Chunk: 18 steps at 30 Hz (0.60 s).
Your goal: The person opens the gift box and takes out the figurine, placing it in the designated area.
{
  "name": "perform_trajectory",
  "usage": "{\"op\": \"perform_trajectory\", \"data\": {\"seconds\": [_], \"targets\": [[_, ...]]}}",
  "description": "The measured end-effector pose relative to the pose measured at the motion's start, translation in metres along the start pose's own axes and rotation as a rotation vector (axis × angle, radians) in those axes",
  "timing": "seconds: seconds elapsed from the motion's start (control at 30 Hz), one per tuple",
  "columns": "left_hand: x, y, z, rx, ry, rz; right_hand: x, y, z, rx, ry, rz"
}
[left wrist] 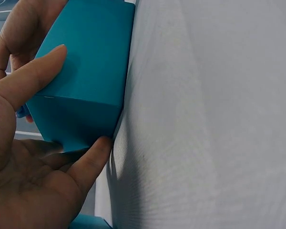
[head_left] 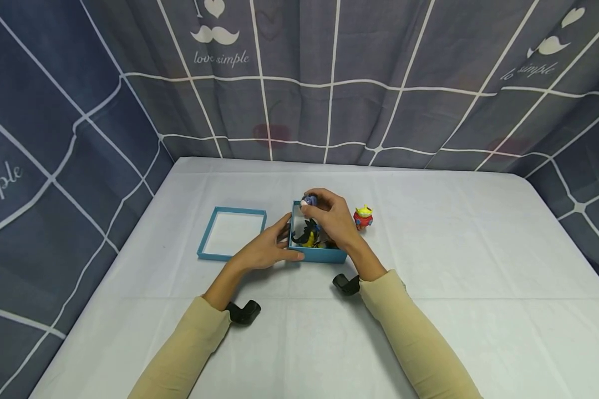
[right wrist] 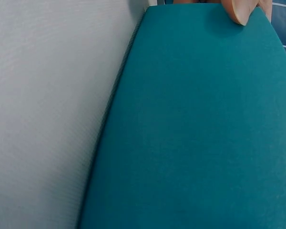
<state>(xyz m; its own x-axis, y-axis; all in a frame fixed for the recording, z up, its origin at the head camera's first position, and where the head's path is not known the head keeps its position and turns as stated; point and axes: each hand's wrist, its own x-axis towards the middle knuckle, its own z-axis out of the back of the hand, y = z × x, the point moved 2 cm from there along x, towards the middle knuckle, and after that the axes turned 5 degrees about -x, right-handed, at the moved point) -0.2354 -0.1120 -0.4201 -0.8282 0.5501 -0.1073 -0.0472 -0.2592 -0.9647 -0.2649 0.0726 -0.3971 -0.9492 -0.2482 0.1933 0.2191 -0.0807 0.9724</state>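
Two things held: left grip grasping teal box, right grip pinching blue figurine at its far end. Alien figurine stands right, on desk.

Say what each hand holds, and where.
Right hand pinches the bluish figurine; which part is unclear. Left hand grips the blue box by its left side and front.
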Motion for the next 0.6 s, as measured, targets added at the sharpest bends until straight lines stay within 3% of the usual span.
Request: {"op": "perform_trajectory", "data": {"seconds": [0.37, 0.6], "targets": [[-0.0003, 0.0017, 0.0012, -0.008, 0.005, -0.005, 0.0007, -0.0003, -0.0002, 0.065, 0.055, 0.022], [0.0006, 0.0000, 0.0008, -0.007, 0.004, -0.006, 0.0019, -0.0008, 0.0011, 0.064, 0.044, 0.011]]}}
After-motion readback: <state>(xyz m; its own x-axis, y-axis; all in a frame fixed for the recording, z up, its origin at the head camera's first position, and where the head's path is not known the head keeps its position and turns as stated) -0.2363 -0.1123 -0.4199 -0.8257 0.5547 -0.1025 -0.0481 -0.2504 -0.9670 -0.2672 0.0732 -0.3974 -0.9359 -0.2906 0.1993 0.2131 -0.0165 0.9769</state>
